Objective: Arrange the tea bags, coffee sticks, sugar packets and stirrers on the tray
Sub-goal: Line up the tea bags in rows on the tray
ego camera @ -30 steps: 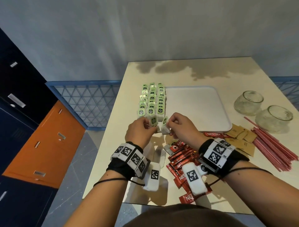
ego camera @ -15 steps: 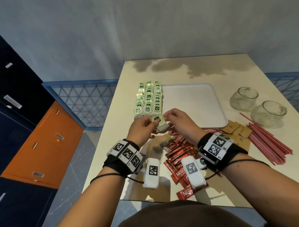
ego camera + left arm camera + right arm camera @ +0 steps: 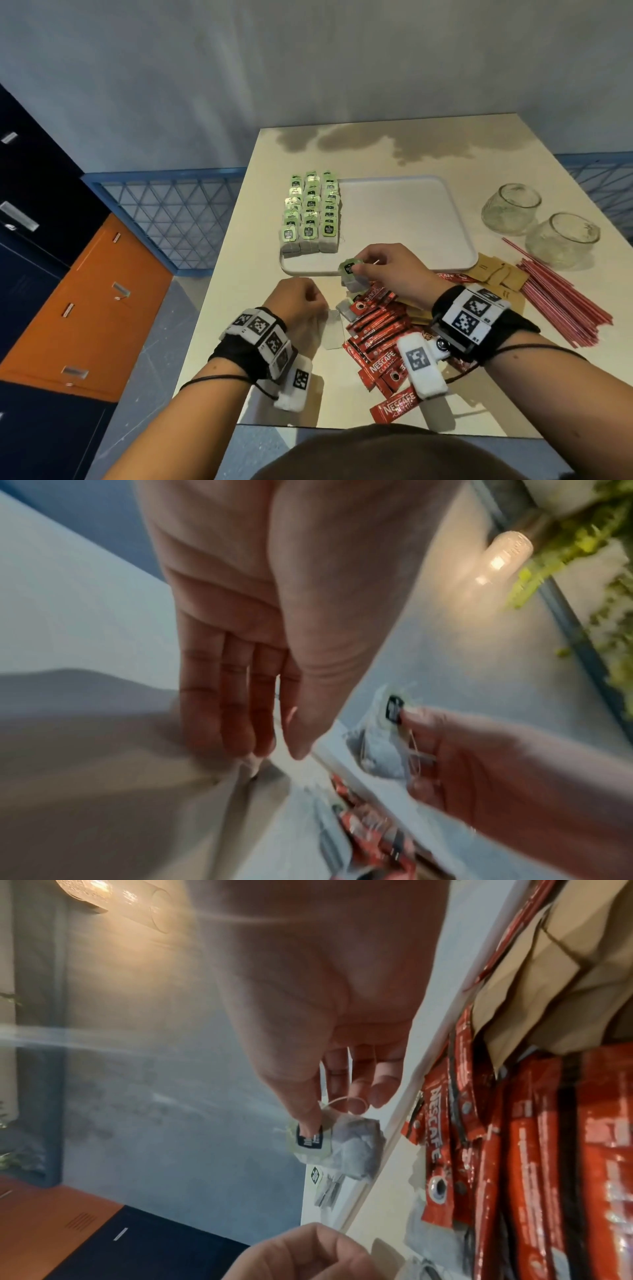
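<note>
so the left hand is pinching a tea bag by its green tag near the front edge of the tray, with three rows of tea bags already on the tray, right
Not quite: the right hand, not the left, pinches the tea bag by its green tag near the tray's front edge. The head view shows this, and the right wrist view confirms it. The left hand holds nothing. Three rows of tea bags do stand on the tray.

Office-like room: metal drawer cabinets (image 3: 51, 274), table (image 3: 376, 154).
</note>
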Available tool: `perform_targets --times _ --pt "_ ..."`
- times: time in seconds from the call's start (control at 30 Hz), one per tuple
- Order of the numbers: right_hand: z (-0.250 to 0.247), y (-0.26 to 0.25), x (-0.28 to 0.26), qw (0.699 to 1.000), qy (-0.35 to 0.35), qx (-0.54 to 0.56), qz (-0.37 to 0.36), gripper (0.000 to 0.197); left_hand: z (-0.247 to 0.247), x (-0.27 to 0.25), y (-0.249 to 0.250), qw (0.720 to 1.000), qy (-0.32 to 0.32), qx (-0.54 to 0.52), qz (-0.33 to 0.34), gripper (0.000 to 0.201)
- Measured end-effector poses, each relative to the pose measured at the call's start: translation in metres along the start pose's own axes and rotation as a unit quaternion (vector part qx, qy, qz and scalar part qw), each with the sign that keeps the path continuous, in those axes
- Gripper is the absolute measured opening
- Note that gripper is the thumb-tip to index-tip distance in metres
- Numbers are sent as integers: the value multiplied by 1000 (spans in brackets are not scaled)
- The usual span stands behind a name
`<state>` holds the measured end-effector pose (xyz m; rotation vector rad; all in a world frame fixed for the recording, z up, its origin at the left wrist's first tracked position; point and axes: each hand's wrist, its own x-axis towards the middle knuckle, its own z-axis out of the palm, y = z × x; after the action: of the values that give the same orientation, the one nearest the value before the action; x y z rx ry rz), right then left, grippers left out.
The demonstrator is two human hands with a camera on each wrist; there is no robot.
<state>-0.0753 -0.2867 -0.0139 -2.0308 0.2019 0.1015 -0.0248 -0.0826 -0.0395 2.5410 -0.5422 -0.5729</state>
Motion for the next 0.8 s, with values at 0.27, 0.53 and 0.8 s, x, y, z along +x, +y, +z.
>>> perform_targets --times 0.27,0.53,0.8 --pt "-1 6 3 1000 8 -19 10 9 7 -9 3 991 -70 70 86 56" --pt "-4 3 2 1000 -3 27 -3 7 -3 1 -14 994 -3 -105 -21 12" --pt "-2 -19 7 991 -43 124 -23 12 -15 1 22 798 -130 -572 -139 11"
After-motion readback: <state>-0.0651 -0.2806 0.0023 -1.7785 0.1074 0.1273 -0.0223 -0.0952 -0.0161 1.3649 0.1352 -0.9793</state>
